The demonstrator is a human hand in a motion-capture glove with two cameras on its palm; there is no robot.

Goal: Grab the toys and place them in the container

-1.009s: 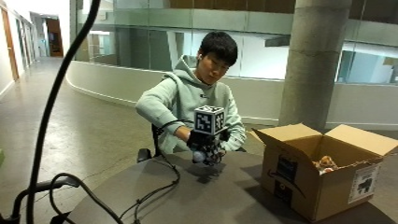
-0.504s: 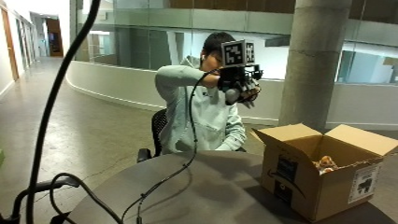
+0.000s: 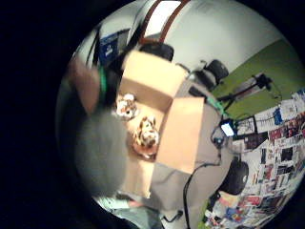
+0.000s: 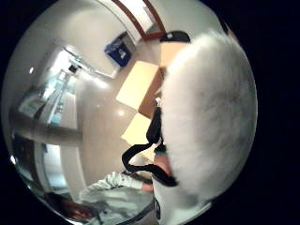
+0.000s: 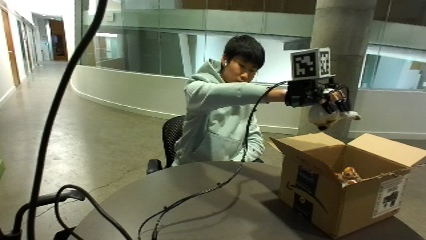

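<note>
One white plush toy [image 5: 325, 118], mostly hidden behind our gloved right hand [image 5: 324, 100] whose fingers curl round it, hangs above the open cardboard box [image 5: 346, 200] on the round table [image 5: 200, 200], two toys [image 3: 145, 133] already inside.

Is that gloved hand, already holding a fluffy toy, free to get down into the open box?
Probably yes. The gloved right hand holds the white plush toy above the cardboard box, whose flaps stand open, with nothing between them.
</note>
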